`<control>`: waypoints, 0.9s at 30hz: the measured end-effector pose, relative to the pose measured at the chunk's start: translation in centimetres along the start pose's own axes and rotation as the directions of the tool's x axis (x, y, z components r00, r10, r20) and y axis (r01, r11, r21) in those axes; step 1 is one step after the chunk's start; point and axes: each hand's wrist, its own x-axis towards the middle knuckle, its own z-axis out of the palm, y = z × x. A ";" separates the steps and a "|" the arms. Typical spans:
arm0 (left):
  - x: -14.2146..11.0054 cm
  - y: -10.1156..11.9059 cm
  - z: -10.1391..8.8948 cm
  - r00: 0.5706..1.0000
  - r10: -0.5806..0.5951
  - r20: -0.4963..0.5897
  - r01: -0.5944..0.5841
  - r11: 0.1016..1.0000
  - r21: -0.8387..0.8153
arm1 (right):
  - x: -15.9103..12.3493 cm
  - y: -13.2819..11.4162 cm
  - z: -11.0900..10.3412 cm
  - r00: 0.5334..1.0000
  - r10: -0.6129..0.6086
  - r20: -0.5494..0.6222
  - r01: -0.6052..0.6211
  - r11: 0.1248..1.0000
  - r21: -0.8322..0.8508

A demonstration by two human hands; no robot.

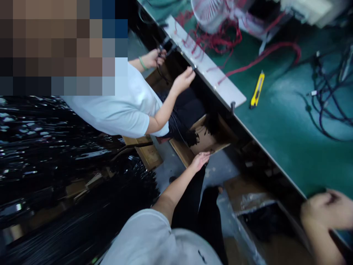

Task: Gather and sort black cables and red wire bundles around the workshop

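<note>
My left hand (201,161) reaches out low in the middle, at the near rim of a cardboard box (183,154). Its fingers look stretched out; a small dark bit shows by the fingertips, too unclear to name. Bundles of black cables (190,138) with connector ends hang over and into this box. At the lower right, my right hand (328,209) is over the edge of the green-topped table (275,143). Motion smears its curled-looking fingers, and a dark patch beside them cannot be made out.
A co-worker in a light shirt (118,114) sits ahead, hands (183,79) at a white strip (204,62) along the table edge. The table bears a yellow utility knife (257,90), red cords (220,40) and black cables (325,95). Black cables (68,147) fill the left; a plastic-lined carton (248,221) stands below.
</note>
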 end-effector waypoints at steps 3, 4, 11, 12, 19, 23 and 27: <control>-4.2 0.3 -0.1 0.994 -0.069 0.089 0.081 0.987 -0.142 | 0.4 -1.1 0.1 0.984 0.176 -0.018 -0.176 0.984 -0.012; -5.5 0.7 0.2 0.990 -0.076 0.115 0.096 0.979 -0.179 | 0.3 -1.4 0.0 0.987 0.160 0.001 -0.160 0.987 0.019; -11.3 4.8 1.6 0.985 -0.112 0.133 0.128 0.985 -0.117 | -9.4 -11.1 -2.6 0.670 -0.121 0.732 -0.633 0.424 0.648; -11.5 5.2 1.2 0.984 -0.118 0.136 0.131 0.987 -0.089 | -10.6 -13.3 -2.4 0.621 -0.192 0.760 -0.672 0.368 0.642; -11.5 6.5 -3.0 0.982 -0.174 0.071 0.160 0.974 0.162 | -8.4 -21.5 -0.3 0.615 -0.319 0.722 -0.789 -0.266 0.554; -11.3 6.5 -4.5 0.984 -0.178 0.008 0.173 0.964 0.201 | -8.9 -21.9 -2.6 0.653 -0.400 0.643 -0.734 -0.123 0.668; -11.0 5.9 -5.2 0.984 -0.176 -0.031 0.179 0.970 0.162 | -10.5 -22.3 -4.6 0.670 -0.432 0.604 -0.683 -0.040 0.729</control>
